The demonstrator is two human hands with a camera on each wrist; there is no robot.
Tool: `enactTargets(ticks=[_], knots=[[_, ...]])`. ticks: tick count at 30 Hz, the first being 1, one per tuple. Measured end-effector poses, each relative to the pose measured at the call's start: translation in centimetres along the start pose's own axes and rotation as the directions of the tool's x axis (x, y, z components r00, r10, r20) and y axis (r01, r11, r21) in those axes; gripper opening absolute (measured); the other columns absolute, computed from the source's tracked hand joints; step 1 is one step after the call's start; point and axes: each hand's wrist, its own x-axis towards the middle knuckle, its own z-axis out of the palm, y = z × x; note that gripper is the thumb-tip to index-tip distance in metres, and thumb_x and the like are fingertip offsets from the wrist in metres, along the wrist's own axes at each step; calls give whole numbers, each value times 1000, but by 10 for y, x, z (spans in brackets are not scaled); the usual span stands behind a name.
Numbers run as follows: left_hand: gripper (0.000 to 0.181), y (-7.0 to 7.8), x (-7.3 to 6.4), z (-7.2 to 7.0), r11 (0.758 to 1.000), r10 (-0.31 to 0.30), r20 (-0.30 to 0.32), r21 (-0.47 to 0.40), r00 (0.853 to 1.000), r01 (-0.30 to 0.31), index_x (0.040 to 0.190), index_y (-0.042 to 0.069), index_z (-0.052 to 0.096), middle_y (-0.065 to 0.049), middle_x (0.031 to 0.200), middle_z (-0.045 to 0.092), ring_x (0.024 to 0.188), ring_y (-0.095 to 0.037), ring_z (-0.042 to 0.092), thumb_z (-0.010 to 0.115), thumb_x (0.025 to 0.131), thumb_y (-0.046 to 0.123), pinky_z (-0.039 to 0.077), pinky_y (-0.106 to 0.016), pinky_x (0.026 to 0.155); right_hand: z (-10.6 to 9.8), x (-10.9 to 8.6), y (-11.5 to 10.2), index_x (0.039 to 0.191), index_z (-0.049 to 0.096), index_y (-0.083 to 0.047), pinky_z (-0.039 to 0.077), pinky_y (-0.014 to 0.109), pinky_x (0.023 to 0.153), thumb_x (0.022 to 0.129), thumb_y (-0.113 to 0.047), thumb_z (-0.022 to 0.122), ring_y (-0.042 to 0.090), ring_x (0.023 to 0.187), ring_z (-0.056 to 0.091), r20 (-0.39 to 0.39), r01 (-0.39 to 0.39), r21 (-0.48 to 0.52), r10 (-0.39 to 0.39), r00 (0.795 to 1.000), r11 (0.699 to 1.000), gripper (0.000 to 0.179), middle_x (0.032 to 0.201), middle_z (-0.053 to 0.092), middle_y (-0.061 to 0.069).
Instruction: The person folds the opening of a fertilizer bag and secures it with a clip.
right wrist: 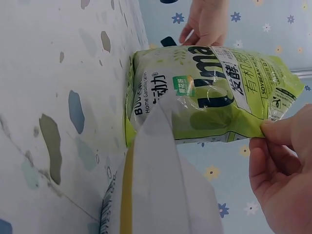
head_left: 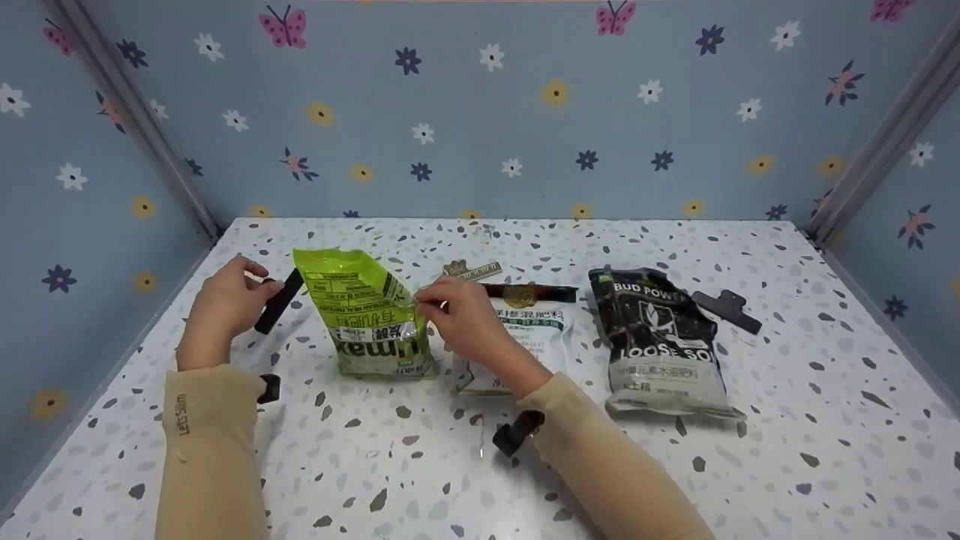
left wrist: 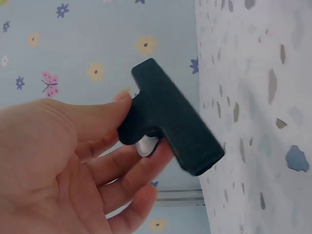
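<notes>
My left hand (head_left: 229,301) holds a black bag clip (left wrist: 168,114) by its handles, thumb on one side and fingers on the other, just left of a green fertilizer bag (head_left: 375,322). The bag stands upright on the table, its top leaning left. With thumb and fingertips, my right hand (head_left: 465,315) pinches the bag's upper right edge. In the right wrist view the pinched green film (right wrist: 258,124) shows between thumb and forefinger. Behind my right hand stands a white fertilizer bag (head_left: 536,337), partly hidden by that hand and forearm.
A black soil bag (head_left: 664,345) stands at the right, with a dark clip (head_left: 727,310) lying behind it. A gold-coloured clip (head_left: 472,270) lies behind the white bag. Patterned walls (head_left: 480,112) enclose the speckled table (head_left: 405,465) at the back and sides.
</notes>
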Motion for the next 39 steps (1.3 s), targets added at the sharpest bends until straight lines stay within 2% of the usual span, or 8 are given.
enactTargets(ticks=[4,8,13,15,17,24,32,39], knots=[[49,12,-4,-2,998,43,-97,-43,994,-47,144,-3,39,-30,132,50,109,-43,53,48,107,27,44,-58,91,0,0,0,106,76,-2,52,19,71,93,-3,68,12,80,63,0,25,-8,-25,1000,1000,15,95,68,4],[49,25,-14,-7,987,103,-233,-95,967,-128,143,0,48,-25,129,55,110,-39,52,48,106,32,44,-53,91,1,0,1,105,76,-2,52,19,72,93,-1,69,12,80,63,-6,45,-8,-45,999,999,15,93,68,5],[40,43,-31,-13,958,165,-436,-144,885,-249,133,8,64,-14,114,63,100,-23,51,57,103,34,37,-37,82,2,-2,2,106,76,-1,52,19,71,93,-1,69,11,79,62,2,36,22,-36,999,999,16,93,68,5],[36,51,-37,-16,946,192,-492,-138,849,-294,128,10,68,-12,110,65,100,-20,52,63,100,31,35,-33,81,2,-2,2,107,76,-1,53,20,71,93,-1,68,11,79,62,3,30,35,-30,1000,999,16,93,68,5],[33,60,-42,-18,934,223,-519,-130,825,-334,126,12,71,-11,108,67,101,-20,53,68,97,28,34,-32,80,2,-2,1,107,76,-1,53,20,71,92,-1,69,11,79,62,-4,27,35,-27,1000,999,16,93,68,4],[29,81,-52,-19,887,353,-556,-58,753,-458,121,13,74,-12,104,70,96,-18,55,74,93,21,32,-27,72,1,-1,0,106,76,-3,53,19,73,92,-1,69,11,81,62,-2,11,32,-11,1000,999,16,94,69,3],[23,105,-55,-25,817,483,-529,-15,698,-576,112,14,77,-8,99,75,83,-2,50,76,90,19,31,-25,61,1,0,-1,105,76,-2,52,17,74,91,0,69,11,81,63,-4,10,27,-10,1000,1000,15,93,69,4],[20,127,-56,-29,728,654,-387,89,650,-679,108,13,79,-5,95,75,81,-11,53,77,88,12,35,-22,60,2,0,0,105,76,-1,52,17,73,91,0,69,11,81,63,-4,17,24,-16,1000,1000,15,93,69,5]])
